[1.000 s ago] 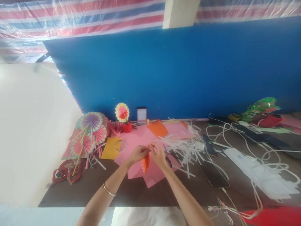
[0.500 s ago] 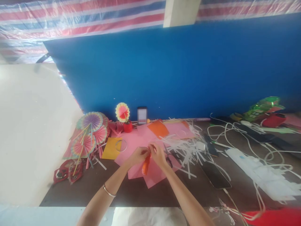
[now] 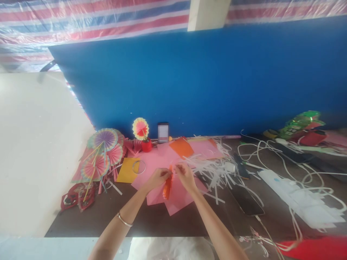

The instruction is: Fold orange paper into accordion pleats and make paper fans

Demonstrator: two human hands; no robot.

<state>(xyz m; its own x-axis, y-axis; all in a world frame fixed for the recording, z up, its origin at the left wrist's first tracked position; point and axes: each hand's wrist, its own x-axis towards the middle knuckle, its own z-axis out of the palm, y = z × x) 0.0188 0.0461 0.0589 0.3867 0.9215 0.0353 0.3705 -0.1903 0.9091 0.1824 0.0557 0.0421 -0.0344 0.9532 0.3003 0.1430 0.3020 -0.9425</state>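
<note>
striped sheeting (image 3: 108, 20) | blue partition (image 3: 189, 79) | dark phone (image 3: 248, 200) near power strip (image 3: 280, 193)

At the dial's centre there were two bare hands, one left hand (image 3: 159, 177) and one right hand (image 3: 186, 177), and one pleated orange paper piece (image 3: 167, 188). Ten o'clock had one flat yellow paper sheet (image 3: 125, 174), one round silver metal ring (image 3: 132, 167) and, farther out, at least three round pleated multicoloured paper fans (image 3: 104, 140). At eleven stood one round yellow-and-pink paper rosette (image 3: 140, 128) and one small red pot (image 3: 146, 146). Toward three lay one black rectangular phone (image 3: 248, 201) and one long white plastic power strip (image 3: 287, 195). Narrow white paper strips (image 3: 217, 169), toward two, were too tangled to count.
</note>
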